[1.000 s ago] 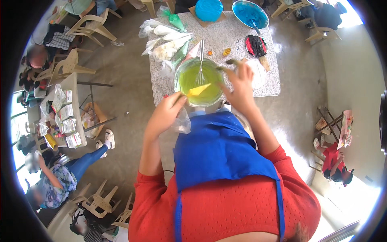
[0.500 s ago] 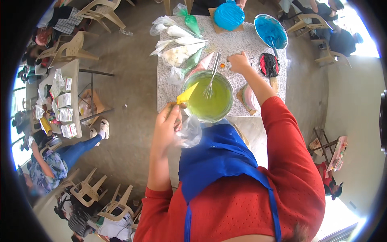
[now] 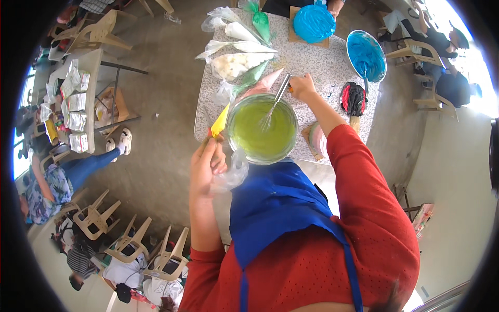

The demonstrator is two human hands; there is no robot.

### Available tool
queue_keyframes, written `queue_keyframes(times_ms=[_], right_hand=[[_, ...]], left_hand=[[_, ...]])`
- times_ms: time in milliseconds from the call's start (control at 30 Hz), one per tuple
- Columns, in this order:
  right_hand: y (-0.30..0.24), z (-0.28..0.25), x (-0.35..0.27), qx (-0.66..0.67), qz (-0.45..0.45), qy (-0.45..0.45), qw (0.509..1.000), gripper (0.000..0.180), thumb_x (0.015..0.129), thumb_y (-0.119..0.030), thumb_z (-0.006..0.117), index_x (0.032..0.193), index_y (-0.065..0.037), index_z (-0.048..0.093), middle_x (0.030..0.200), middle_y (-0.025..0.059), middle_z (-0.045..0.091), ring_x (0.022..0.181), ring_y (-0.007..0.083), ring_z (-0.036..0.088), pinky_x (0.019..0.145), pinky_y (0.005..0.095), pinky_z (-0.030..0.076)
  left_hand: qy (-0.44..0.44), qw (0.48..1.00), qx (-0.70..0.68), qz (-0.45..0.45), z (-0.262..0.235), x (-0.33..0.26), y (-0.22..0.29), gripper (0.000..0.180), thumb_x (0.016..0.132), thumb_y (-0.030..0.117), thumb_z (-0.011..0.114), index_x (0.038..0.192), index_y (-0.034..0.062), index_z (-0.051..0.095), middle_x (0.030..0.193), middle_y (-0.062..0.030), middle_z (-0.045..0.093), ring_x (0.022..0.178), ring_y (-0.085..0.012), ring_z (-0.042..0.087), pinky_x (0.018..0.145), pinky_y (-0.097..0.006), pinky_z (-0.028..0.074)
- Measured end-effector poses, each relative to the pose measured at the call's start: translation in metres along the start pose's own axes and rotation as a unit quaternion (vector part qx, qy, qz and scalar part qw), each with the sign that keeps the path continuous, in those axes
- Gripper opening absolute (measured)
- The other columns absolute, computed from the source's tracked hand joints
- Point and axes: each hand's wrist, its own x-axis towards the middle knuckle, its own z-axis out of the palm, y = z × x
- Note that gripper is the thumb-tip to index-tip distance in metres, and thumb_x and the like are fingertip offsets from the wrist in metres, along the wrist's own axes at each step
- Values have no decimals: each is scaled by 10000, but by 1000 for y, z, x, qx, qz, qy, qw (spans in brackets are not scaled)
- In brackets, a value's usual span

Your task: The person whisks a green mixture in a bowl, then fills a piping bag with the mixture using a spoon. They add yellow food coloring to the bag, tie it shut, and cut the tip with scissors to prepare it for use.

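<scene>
My left hand (image 3: 208,158) pinches a clear piping bag (image 3: 232,169) whose yellow-filled tip (image 3: 220,120) points up beside the bowl's left rim. The rest of the bag hangs loose below my fingers. My right hand (image 3: 302,87) is at the table just beyond the bowl, its fingers closed around a small orange thing (image 3: 291,90), mostly hidden, close to the whisk handle. A metal whisk (image 3: 274,106) leans in the large bowl (image 3: 232,146) of yellow-green icing (image 3: 254,136), its handle over the far right rim.
Piping bags with white (image 3: 238,48), green (image 3: 261,26) and pink (image 3: 267,82) filling lie on the speckled table (image 3: 312,65). At the far side are a blue-iced cake (image 3: 314,24), another person's hand (image 3: 335,8) and a blue icing bowl (image 3: 383,73). A red-black bundle (image 3: 353,99) lies right.
My right hand has come down onto the small orange thing that lay bare on the table and closed on it. My left hand with the piping bag has shifted slightly left. The view has shifted.
</scene>
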Motion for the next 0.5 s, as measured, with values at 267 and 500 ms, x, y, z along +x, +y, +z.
queue_keyframes(times_ms=[267, 500], right_hand=[[55, -55, -64, 181, -89, 165, 965, 366, 700, -269, 706, 1013, -111, 602, 970, 64, 638, 904, 252, 626, 850, 399, 393], [93, -40, -114, 310, -120, 158, 930, 302, 697, -70, 667, 982, -3, 590, 972, 144, 596, 914, 344, 604, 778, 406, 496]], left_hand=[[8, 1000, -15, -7, 19, 9, -13, 245, 1012, 249, 449, 1059, 19, 523, 582, 64, 278, 449, -18, 268, 447, -184, 260], [-19, 1000, -18, -6, 39, 12, -28, 247, 1012, 246, 450, 1074, 20, 529, 593, 68, 286, 452, -17, 281, 452, -181, 272]])
